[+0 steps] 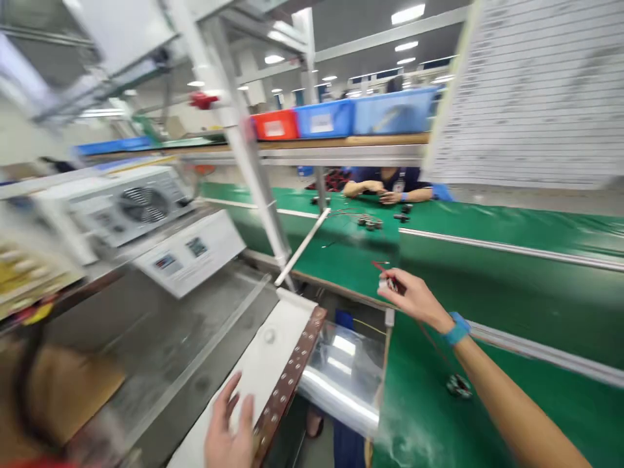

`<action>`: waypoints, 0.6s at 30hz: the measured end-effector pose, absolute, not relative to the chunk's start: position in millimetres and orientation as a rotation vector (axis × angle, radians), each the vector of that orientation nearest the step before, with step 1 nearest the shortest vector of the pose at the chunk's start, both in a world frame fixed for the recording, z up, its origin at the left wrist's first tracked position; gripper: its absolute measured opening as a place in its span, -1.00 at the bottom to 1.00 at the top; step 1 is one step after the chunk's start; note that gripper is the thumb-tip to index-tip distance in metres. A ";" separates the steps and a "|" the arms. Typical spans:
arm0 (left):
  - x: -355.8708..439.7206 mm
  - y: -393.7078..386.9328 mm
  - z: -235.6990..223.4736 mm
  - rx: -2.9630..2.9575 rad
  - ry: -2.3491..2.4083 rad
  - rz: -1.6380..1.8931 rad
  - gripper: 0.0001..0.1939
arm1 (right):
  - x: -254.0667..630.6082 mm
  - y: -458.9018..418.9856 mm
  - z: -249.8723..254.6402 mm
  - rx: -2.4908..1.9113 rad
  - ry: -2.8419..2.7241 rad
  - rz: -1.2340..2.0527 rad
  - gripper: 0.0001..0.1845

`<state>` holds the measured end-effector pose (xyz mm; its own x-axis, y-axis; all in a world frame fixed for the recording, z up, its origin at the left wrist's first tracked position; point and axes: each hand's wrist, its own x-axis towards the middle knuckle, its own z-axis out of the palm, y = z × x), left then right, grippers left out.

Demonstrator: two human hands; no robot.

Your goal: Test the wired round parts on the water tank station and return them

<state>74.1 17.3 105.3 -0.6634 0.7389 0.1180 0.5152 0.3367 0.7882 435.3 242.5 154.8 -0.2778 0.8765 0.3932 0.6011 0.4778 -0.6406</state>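
My right hand (416,298), with a blue band at the wrist, is closed around a small round part with red wires (391,284), held above the green bench top. The fingers cover much of that part, and its exact kind is unclear. Beneath my right forearm a similar dark ring-shaped part (459,386) lies on the green surface. At the lower left, my left hand (230,426) hovers with fingers apart and nothing in them, near a white strip (253,354) edged by a brown bar with round studs (291,370).
Several dark parts (369,222) lie on the far green bench (346,263), where another person's hands (385,193) work. A white post (258,175) rises at centre-left. Grey equipment with a fan (141,205) stands left. Blue bins (324,118) line the shelf, and a printed sheet (531,97) hangs right.
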 end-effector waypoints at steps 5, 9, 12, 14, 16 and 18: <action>90.9 6.5 141.6 1.921 2.524 1.416 -0.39 | 286.0 173.9 184.1 -0.269 -2.562 0.999 -0.63; 61.6 -31.6 135.1 1.756 2.844 0.846 -0.70 | 179.1 149.3 142.4 -0.020 -2.647 1.103 -0.67; 38.1 -75.5 119.5 1.239 2.940 0.510 -0.66 | 111.8 143.6 92.4 -0.151 -2.702 1.035 -0.66; 27.9 -102.9 111.1 0.992 2.965 0.366 -0.65 | 77.2 141.0 62.0 -0.265 -2.777 0.970 -0.64; 22.6 -124.9 104.3 0.871 2.974 0.293 -0.64 | 51.7 136.2 38.9 -0.347 -2.867 0.910 -0.62; 20.4 -140.2 96.7 0.839 2.978 0.300 -0.63 | 35.0 128.8 24.4 -0.383 -2.961 0.848 -0.65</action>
